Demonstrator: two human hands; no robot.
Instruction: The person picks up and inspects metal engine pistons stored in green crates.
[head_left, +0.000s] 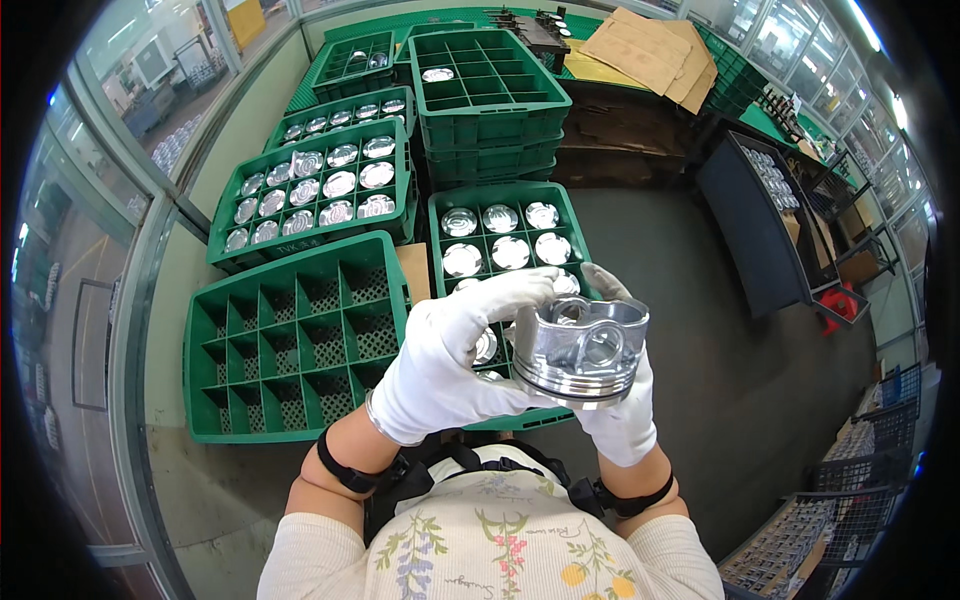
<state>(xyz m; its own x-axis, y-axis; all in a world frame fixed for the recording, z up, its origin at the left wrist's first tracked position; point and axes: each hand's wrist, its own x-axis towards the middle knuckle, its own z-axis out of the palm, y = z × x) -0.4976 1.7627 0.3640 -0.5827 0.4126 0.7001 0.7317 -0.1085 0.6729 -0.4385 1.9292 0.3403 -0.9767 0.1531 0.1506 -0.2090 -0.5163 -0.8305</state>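
Observation:
A shiny metal piston (575, 372) is held up in front of my chest, its ringed crown down and its skirt and pin hole facing up and sideways. My left hand (450, 345), in a white glove, grips it from the left with the fingers curled over its upper edge. My right hand (625, 415), also gloved in white, supports it from the right and behind, and the piston hides part of those fingers. Below the hands stands a green divided crate (572, 215) with pistons (510, 252) in its compartments; my hands cover its near part.
At the left, a green divided crate (285, 388) with bare compartments lies tilted. Behind it a crate (215, 245) holds several pistons. Stacked crates (490, 125) rise at the back. Flat cardboard (645, 50) lies on a bench. A dark cart (745, 215) and red stool (838, 305) stand right.

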